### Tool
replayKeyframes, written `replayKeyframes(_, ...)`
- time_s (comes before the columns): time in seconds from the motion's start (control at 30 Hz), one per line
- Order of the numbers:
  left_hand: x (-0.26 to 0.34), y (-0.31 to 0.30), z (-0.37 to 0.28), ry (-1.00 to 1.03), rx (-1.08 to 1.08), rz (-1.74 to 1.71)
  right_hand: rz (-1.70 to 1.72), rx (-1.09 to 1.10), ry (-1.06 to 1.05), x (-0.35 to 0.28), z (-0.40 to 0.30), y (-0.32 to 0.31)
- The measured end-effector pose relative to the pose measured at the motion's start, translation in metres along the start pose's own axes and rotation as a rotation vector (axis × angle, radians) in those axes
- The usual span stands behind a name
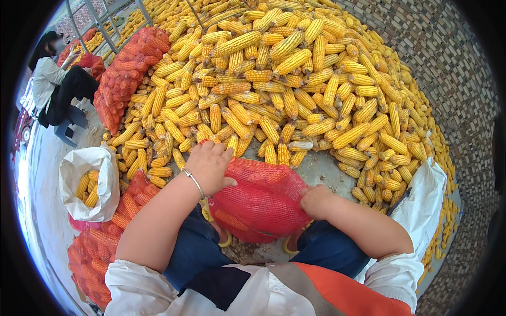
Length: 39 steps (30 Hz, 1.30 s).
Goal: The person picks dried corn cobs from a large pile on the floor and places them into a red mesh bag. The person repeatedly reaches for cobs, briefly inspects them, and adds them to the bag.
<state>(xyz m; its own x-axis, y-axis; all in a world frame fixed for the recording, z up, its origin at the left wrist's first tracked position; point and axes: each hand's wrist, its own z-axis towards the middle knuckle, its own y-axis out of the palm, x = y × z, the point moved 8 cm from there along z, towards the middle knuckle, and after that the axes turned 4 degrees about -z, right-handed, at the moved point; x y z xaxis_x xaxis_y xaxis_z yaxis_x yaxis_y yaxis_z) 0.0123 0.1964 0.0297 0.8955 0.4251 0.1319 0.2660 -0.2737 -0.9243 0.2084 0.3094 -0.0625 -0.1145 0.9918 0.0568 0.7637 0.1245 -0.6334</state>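
A red mesh bag [261, 197] lies between my knees, some corn showing orange through its lower left side. My right hand [316, 202] grips the bag's right edge, its fingers curled into the mesh. At the bag's upper left is my left hand [209, 164], back upward and thumb beside the mesh. Its fingers reach toward the front of a large heap of yellow corn cobs [276, 79]. What lies under that palm is hidden, and a bit of red shows at its fingertips.
To my left stand a white woven sack [89, 213] with cobs inside and filled red mesh bags [95, 256]. Another full bag [128, 71] leans on the heap. A person [59, 79] sits beyond, near a metal rail [99, 23]. At right lies a white sack [421, 205].
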Motion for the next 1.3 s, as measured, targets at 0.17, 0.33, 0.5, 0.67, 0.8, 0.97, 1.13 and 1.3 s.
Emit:
replayKeyframes(0.17,0.062,0.092,0.023,0.506,-0.208,0.073,0.060,-0.177,-0.106,0.003,0.018,0.015)
replayKeyframes(0.33,0.056,0.164,0.013,0.499,-0.734,0.037,0.454,-0.059,-0.029,0.065,0.032,-0.060)
replayKeyframes(0.5,0.059,0.142,-0.016,0.548,-0.922,-0.060,1.467,0.686,0.473,0.203,0.125,-0.172)
replayKeyframes(0.67,0.051,0.115,0.004,0.425,-0.798,-0.076,1.402,0.958,1.059,0.274,0.158,-0.199)
replayKeyframes(0.8,0.047,0.119,0.007,0.459,-0.703,-0.063,1.497,1.122,0.893,0.302,0.177,-0.167)
replayKeyframes(0.97,0.057,0.097,0.004,0.443,-0.634,-0.030,2.272,1.027,0.217,0.262,0.097,-0.124)
replayKeyframes(1.13,0.064,0.019,0.027,0.399,0.325,-0.190,2.046,0.749,0.160,0.208,0.004,-0.073)
replayKeyframes(1.3,0.090,-0.046,0.035,0.288,0.869,-0.164,1.873,0.569,0.044,0.137,-0.041,-0.060)
